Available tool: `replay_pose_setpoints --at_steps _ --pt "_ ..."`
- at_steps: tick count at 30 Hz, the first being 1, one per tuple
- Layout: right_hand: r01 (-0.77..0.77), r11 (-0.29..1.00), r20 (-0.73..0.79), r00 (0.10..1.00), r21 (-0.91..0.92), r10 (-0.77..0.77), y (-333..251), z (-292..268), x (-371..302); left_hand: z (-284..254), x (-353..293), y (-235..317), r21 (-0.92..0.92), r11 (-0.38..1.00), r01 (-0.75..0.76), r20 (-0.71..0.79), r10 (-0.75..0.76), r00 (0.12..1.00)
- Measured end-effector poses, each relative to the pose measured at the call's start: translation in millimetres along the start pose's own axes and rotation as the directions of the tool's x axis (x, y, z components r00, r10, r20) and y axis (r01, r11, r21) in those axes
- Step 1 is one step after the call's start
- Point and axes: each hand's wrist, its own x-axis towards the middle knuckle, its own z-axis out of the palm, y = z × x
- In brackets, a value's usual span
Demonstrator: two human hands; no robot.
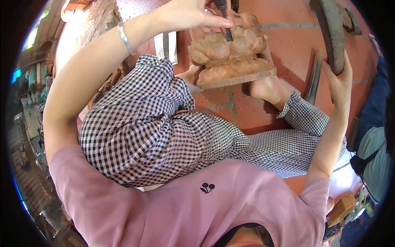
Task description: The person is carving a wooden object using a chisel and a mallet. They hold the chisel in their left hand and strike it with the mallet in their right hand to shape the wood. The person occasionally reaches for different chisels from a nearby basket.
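Between my bare feet (269,88) stands a carved wooden base (226,51) with rounded, petal-like lobes in tiers and a flat slab at the bottom. My left hand (197,17), wearing a pale bracelet at the wrist, is closed around a dark carving chisel (229,35). The chisel's tip rests on or just over the upper lobes; which one I cannot tell. Off to the right, clear of the carving, my right hand (340,80) grips the lower end of a long dark wooden mallet (332,35). The mallet's top runs up toward the picture's edge.
A dark, narrow tool (314,78) lies on the red tiled floor (288,45) beside the mallet. By my left knee is a pale sheet (172,49). Another person in dark blue clothing (373,99) is at the far right, and a wooden block (342,209) sits at the lower right.
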Motion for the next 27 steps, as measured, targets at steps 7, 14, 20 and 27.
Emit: replay_pose_setpoints --at_steps 7,14,20,27 --pt "-0.087 0.994 0.072 0.994 0.059 0.083 -7.9 11.6 4.0 -8.6 18.8 -0.5 -0.197 0.921 0.335 0.207 -0.295 0.933" --pt "-0.195 0.981 0.097 0.976 0.009 0.193 -12.4 18.9 14.1 -8.4 17.2 -13.6 -0.280 0.877 0.389 0.272 -0.317 0.909" --pt "-0.246 0.969 0.124 0.961 -0.037 0.248 -8.5 22.7 13.5 -13.9 9.5 -5.4 -0.307 0.829 0.467 0.327 -0.369 0.870" --pt "-0.201 0.979 0.133 0.970 -0.019 0.202 -14.2 17.1 17.7 13.0 -44.6 -17.3 -0.140 0.986 0.096 0.025 -0.093 0.995"
